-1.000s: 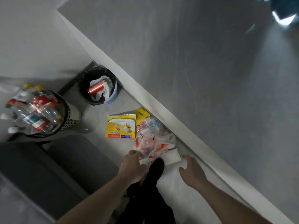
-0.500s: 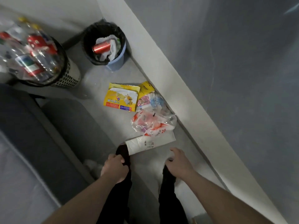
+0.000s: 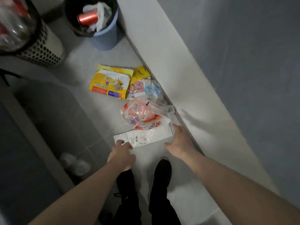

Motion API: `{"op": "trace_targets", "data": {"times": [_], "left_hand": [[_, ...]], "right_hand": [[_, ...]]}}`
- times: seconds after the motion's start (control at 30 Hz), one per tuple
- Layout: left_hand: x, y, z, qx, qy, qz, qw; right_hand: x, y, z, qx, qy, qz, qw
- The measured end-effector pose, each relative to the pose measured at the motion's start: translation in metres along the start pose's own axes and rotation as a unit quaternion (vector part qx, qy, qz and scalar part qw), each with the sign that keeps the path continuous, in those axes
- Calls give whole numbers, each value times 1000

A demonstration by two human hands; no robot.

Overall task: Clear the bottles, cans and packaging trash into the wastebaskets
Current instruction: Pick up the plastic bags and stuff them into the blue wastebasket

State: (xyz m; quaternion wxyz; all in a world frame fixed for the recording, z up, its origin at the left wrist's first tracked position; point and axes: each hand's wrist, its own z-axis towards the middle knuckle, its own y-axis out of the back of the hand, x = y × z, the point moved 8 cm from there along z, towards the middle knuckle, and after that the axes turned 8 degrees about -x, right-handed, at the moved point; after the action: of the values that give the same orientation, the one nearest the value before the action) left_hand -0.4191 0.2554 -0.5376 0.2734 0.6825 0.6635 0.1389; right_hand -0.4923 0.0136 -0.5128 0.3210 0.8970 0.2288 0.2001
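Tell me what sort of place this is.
Probably an indoor corner of a home or office, beside a wall. A grey tiled floor meets a pale skirting ledge, two wastebaskets stand there, a blue one and a perforated one, and a grey upholstered seat edge runs alongside.

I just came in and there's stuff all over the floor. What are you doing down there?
A person is picking up trash from the floor by the wall. The left hand touches the near corner of a flat white packet, and the right hand reaches open toward its other end. More wrappers wait behind it: a plastic bag and a yellow pouch. The blue bin already holds a red can, and a mesh bin stands beside it.
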Motion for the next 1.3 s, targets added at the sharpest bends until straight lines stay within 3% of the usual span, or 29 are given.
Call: {"op": "trace_targets", "data": {"times": [0.17,0.3,0.47,0.6,0.73,0.93,1.3], "left_hand": [[-3,-60,94,-4,-40,49,998],[4,-113,165,28,-59,122,990],[25,-158,191,59,-47,206,976],[42,-160,150,65,-43,227,971],[46,-115,88,-54,-55,63,995],[84,-43,-22,-128,38,-145,980],[52,211,-273,-225,10,-257,940]], "right_hand": [[28,-56,101,-49,56,-16,997],[32,-100,169,-96,104,-118,983],[-16,-127,182,-110,83,-159,978],[-43,-123,144,-73,-2,-56,996],[-38,-96,86,-68,-16,83,994],[-31,-30,-17,-92,-44,150,983],[70,197,-236,-121,-41,201,971]]}}
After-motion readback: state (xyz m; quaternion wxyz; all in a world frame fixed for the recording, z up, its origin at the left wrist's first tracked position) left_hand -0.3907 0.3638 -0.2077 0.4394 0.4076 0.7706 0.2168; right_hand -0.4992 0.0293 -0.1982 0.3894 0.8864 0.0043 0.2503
